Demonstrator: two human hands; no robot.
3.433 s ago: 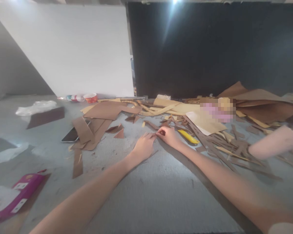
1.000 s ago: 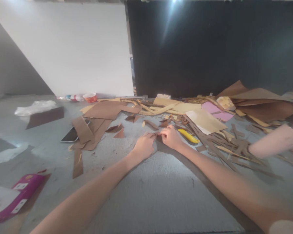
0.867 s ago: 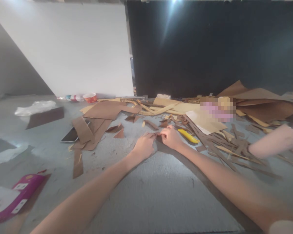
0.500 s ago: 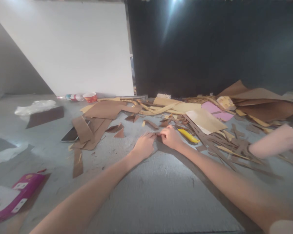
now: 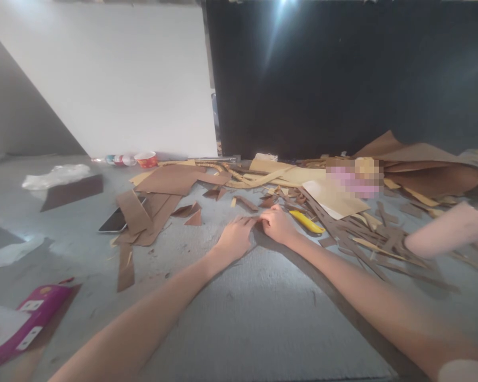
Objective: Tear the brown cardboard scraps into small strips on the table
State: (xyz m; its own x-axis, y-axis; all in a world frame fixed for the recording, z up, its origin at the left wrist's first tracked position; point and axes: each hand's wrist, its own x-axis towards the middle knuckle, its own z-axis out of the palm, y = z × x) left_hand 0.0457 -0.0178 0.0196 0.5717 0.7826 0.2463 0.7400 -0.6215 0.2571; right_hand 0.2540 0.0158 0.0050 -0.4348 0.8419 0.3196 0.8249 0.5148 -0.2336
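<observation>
My left hand (image 5: 234, 240) rests low over the grey table, its fingers together and reaching toward a small brown strip (image 5: 257, 222). Opposite it, my right hand (image 5: 279, 225) is curled, fingertips pinching the strip's other side. Most of this piece is hidden by my fingers, so its shape and material are unclear. Just right of my right hand lies a yellow banana-shaped object (image 5: 307, 222). Small brown scraps (image 5: 194, 218) lie beyond and to the left of my left hand.
Brown strips (image 5: 366, 239) pile up on the right, where another person's arm (image 5: 446, 233) reaches in. A phone (image 5: 113, 222) sits partly under brown sheets (image 5: 155, 212) at left. A purple tissue pack (image 5: 43, 313) lies nearer. A white panel (image 5: 143, 79) and black panel (image 5: 342, 79) stand behind.
Both hands stay in nearly the same place on the strip, with only slight finger movement. The whole view has shifted very slightly.
</observation>
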